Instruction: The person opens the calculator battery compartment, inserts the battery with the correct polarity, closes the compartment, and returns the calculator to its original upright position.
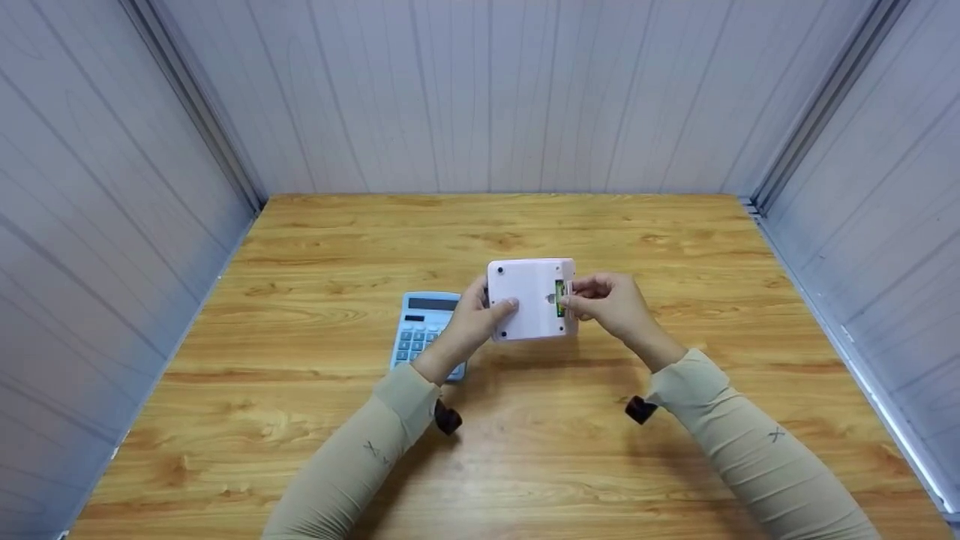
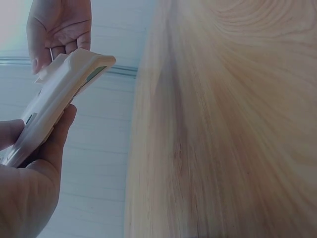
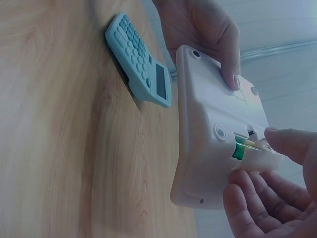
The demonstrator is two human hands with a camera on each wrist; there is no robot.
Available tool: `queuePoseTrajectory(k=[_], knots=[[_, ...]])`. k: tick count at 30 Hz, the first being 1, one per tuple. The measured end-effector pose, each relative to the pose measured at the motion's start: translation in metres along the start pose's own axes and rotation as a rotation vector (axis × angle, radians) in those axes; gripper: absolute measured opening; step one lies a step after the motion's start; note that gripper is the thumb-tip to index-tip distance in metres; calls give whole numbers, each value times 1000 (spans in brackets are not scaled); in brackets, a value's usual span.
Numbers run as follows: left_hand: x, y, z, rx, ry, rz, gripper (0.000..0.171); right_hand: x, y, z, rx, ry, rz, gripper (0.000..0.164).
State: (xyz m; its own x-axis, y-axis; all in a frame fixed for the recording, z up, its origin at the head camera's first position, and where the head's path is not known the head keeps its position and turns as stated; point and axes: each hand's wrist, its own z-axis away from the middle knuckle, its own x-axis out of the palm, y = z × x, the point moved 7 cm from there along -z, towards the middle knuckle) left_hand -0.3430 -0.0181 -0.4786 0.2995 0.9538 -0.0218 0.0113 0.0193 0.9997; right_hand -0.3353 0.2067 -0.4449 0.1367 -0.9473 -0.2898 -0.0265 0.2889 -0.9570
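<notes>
A white calculator-like device [image 1: 529, 300] is held back side up, above the wooden table [image 1: 525, 465]. My left hand [image 1: 472, 319] grips its left edge, thumb on the back. A narrow slot on its right side is open, with a green battery [image 1: 559, 298] showing inside. My right hand [image 1: 607, 304] pinches a small white cover piece [image 3: 257, 158] at that slot. The right wrist view shows the device [image 3: 208, 144], the battery [image 3: 239, 150] and the left hand [image 3: 203, 29] behind it. The left wrist view shows the device [image 2: 54, 99] edge-on, with the right hand [image 2: 59, 25] at its far end.
A light blue calculator [image 1: 420, 330] lies face up on the table, just left of the held device and partly under my left wrist. Grey panel walls [image 1: 480, 97] close in the table at the back and both sides.
</notes>
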Motion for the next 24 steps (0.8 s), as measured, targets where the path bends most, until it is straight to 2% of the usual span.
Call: queuePoseTrajectory(k=[9, 24], knots=[[3, 3, 1, 26, -7, -14, 46, 3, -1, 1, 0, -45, -41, 33], [3, 2, 2, -6, -17, -18, 47, -1, -2, 0, 46, -33, -40, 33]])
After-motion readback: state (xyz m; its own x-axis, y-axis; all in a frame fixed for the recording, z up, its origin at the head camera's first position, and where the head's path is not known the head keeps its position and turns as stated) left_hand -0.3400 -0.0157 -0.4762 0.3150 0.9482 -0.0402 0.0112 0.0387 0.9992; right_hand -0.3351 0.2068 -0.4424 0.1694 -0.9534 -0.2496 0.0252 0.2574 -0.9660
